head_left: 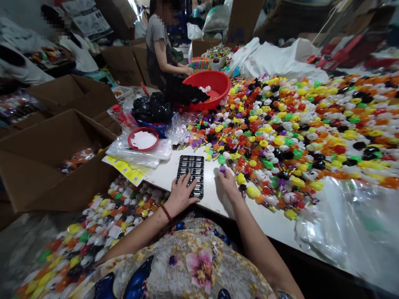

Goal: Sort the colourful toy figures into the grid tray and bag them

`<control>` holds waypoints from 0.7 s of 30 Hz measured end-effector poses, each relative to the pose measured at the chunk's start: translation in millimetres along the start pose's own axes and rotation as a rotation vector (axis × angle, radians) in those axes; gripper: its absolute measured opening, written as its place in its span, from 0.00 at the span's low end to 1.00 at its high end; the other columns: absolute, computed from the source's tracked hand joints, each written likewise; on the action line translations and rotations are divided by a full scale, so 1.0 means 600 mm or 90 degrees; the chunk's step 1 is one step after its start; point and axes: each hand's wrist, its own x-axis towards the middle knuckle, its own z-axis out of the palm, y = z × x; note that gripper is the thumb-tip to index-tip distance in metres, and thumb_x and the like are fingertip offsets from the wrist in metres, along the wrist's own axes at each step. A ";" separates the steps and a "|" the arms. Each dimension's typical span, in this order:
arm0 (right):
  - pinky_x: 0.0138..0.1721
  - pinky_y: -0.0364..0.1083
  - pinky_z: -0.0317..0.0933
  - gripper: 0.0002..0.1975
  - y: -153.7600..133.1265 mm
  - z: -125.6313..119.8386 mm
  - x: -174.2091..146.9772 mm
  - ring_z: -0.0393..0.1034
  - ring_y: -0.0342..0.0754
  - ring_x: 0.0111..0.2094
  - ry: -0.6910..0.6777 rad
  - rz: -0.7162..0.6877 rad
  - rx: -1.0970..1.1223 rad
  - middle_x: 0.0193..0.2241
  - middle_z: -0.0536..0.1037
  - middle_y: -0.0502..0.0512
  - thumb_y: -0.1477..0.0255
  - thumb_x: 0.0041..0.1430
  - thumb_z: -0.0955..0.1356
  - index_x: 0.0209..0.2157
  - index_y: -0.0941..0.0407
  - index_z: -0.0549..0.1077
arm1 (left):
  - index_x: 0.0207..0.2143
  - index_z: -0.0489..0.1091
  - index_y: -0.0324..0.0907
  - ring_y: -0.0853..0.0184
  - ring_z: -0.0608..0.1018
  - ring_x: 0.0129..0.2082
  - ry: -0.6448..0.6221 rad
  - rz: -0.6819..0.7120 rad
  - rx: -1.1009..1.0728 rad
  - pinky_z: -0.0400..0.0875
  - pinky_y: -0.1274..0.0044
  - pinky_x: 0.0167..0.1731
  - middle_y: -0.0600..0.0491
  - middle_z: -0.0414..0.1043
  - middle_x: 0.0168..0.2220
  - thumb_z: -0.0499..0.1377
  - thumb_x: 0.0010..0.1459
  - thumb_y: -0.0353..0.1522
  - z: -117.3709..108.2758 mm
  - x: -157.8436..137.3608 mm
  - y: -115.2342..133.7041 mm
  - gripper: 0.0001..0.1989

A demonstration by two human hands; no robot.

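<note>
A black slotted plastic tray (pixel 190 166) lies flat on the white tabletop in front of me. My left hand (pixel 181 194), with a red bead bracelet at the wrist, rests on the lower part of this tray, its fingers spread. Just right of the tray, my right hand (pixel 227 182) is closed in a pinch on a small purple plastic piece (pixel 222 169); any part of it inside the fingers is hidden. Beside that hand begins a wide heap of small coloured plastic figures (pixel 280 141), in yellow, orange, white, black, red and green.
A red basin (pixel 222 85) stands at the back, where a co-worker (pixel 160 50) sits. Left of the tray are clear plastic bags (pixel 140 154), a red dish (pixel 143 138) and yellow printed sheets (pixel 124 170). Open cardboard boxes (pixel 46 145) stand left; more plastic bags (pixel 349 224) lie right.
</note>
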 end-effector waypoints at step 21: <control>0.26 0.44 0.54 0.15 -0.124 0.000 -0.047 0.59 0.44 0.23 0.088 -0.167 0.000 0.22 0.70 0.46 0.56 0.51 0.68 0.33 0.53 0.67 | 0.64 0.56 0.42 0.53 0.64 0.63 0.261 -0.021 -0.218 0.63 0.57 0.60 0.38 0.62 0.61 0.54 0.62 0.50 0.055 -0.019 -0.043 0.34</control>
